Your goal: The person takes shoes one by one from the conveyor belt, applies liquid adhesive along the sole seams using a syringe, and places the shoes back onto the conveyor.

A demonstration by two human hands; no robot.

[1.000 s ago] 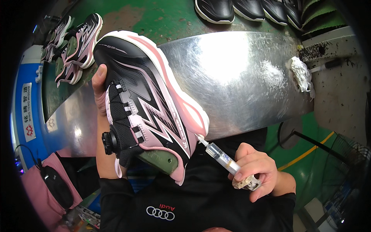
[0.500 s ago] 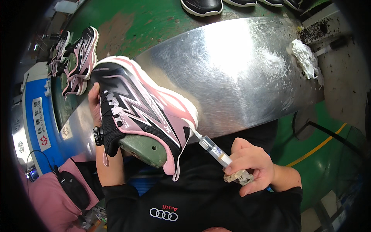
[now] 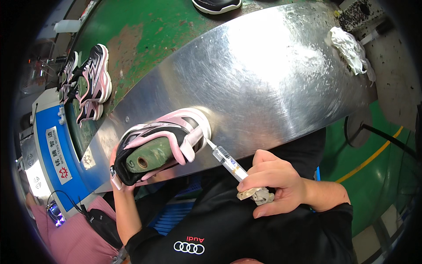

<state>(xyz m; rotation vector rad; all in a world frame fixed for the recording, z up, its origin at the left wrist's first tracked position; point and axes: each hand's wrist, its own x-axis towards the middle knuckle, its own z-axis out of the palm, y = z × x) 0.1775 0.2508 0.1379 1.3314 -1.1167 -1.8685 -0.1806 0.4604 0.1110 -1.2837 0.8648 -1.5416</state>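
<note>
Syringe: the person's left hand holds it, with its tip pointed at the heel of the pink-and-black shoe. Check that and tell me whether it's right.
Wrong hand: the head view shows the person's right hand holding the syringe, with its tip pointed at the heel of the pink-and-black shoe.

Pink-and-black shoes (image 3: 97, 72) on green bench (image 3: 145, 48), off left. Black shoe (image 3: 216, 5) farther back. Crumpled white cloth (image 3: 348, 47) over right. Person in pink (image 3: 77, 226), black bag (image 3: 104, 228) alongside. Yellow stripe (image 3: 372, 157) on floor (image 3: 369, 193).
</note>
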